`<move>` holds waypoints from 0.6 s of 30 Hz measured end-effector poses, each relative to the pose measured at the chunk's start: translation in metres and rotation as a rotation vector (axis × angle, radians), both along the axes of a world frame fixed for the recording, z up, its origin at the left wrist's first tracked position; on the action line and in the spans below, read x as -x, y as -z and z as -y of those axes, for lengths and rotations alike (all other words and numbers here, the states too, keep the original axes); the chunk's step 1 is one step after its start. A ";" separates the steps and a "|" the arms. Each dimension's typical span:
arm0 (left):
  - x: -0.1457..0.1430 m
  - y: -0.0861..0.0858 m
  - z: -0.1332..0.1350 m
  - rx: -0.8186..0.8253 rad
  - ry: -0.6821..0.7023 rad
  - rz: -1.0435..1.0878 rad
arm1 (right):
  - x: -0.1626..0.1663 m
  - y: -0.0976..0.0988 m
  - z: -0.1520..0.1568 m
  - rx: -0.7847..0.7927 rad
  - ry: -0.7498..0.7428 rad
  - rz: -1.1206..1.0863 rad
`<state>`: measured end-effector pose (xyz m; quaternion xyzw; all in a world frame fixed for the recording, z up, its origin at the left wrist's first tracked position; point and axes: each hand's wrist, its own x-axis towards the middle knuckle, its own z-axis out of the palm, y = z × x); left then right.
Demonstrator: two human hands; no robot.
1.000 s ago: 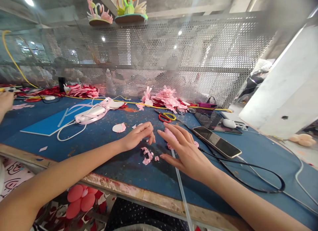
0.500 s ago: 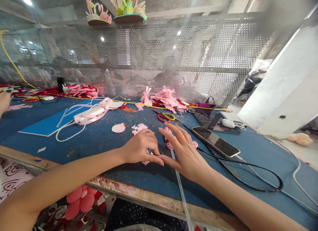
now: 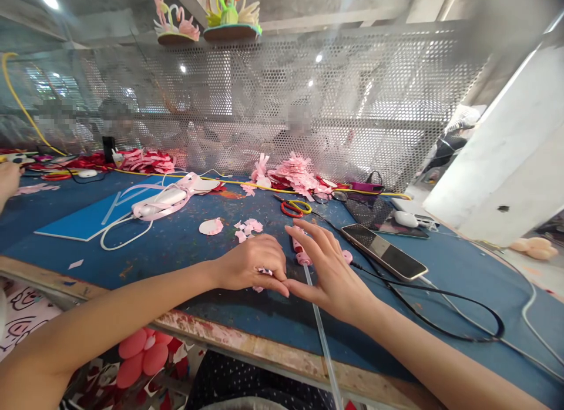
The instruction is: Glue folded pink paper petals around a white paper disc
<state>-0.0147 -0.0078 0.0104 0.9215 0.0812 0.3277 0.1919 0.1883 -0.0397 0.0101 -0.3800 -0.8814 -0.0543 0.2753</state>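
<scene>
My left hand (image 3: pixel 255 263) is curled low over the blue worktable (image 3: pixel 171 281), thumb and fingertips pinched. Whatever may lie in that pinch is too small to make out. My right hand (image 3: pixel 328 275) has its fingers stretched and spread, and its thumb tip meets the left fingertips. Partly behind the right hand is a pink glue gun (image 3: pixel 304 257), a clear glue stick (image 3: pixel 325 339) running from it past the table edge. Small pink paper pieces (image 3: pixel 249 227) lie beyond my left hand, beside a white oval disc (image 3: pixel 210 227) with pink bits along one side.
A phone (image 3: pixel 383 251) and black cable (image 3: pixel 476 338) lie at right. Scissors (image 3: pixel 295 207) and a pink paper pile (image 3: pixel 295 172) are farther back. A white power strip (image 3: pixel 163 203) rests on a blue board (image 3: pixel 88 219). A perforated metal screen (image 3: pixel 255 104) closes the back. Another person's hand (image 3: pixel 9 178) is far left.
My left hand has moved slightly right and its fingers have closed in more. The right hand has barely moved and keeps its fingers spread.
</scene>
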 end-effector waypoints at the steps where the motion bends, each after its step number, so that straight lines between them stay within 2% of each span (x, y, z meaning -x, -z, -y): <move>1: 0.001 0.000 -0.001 -0.018 0.005 0.002 | -0.001 0.000 0.000 0.000 -0.001 -0.002; 5: 0.003 0.000 -0.003 -0.103 -0.008 -0.009 | -0.003 0.000 -0.001 -0.012 -0.001 -0.021; 8: 0.003 0.001 -0.002 -0.143 -0.091 -0.041 | -0.003 0.000 -0.002 -0.037 0.003 -0.043; 12: 0.000 0.003 0.001 -0.145 -0.220 0.001 | -0.001 -0.001 -0.001 -0.057 0.003 -0.060; 18: -0.003 0.005 0.005 -0.132 -0.299 0.112 | 0.001 -0.001 0.001 -0.084 -0.016 -0.067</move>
